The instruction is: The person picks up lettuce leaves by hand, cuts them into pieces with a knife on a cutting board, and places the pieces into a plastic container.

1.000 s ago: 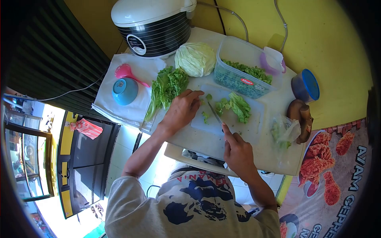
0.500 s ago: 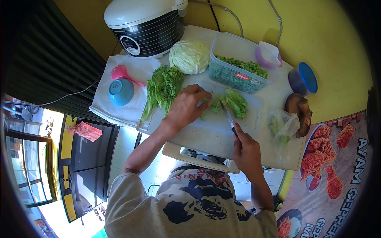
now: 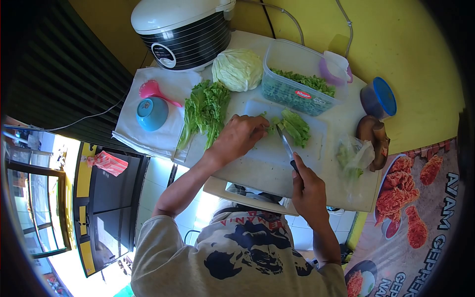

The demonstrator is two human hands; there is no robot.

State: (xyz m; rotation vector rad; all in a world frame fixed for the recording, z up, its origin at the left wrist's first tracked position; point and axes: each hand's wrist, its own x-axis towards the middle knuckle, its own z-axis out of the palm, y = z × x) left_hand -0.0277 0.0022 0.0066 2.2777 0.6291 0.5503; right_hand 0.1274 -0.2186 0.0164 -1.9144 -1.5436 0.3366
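My right hand [image 3: 308, 185] is wrapped round the dark handle of a knife [image 3: 286, 143]. The blade points away from me, its tip beside a cut piece of lettuce [image 3: 296, 127] on a translucent cutting board [image 3: 316, 143]. My left hand [image 3: 241, 134] is over the board's left part, fingers curled together at small green lettuce bits by the blade tip. Its palm and part of what it pinches are hidden. Left of that hand lies a bunch of leafy lettuce [image 3: 205, 111].
Behind the board are a cabbage [image 3: 237, 70] and a plastic container [image 3: 297, 91] of chopped greens. A rice cooker [image 3: 183, 37] stands at back left, near a blue bowl [image 3: 152, 114] and pink ladle [image 3: 157, 92]. On the right are a plastic bag [image 3: 355, 156] and a blue-lidded tub [image 3: 378, 99].
My left fingers have drawn together and curled at the lettuce bits, where thumb and fingers were apart before. The knife has barely shifted.
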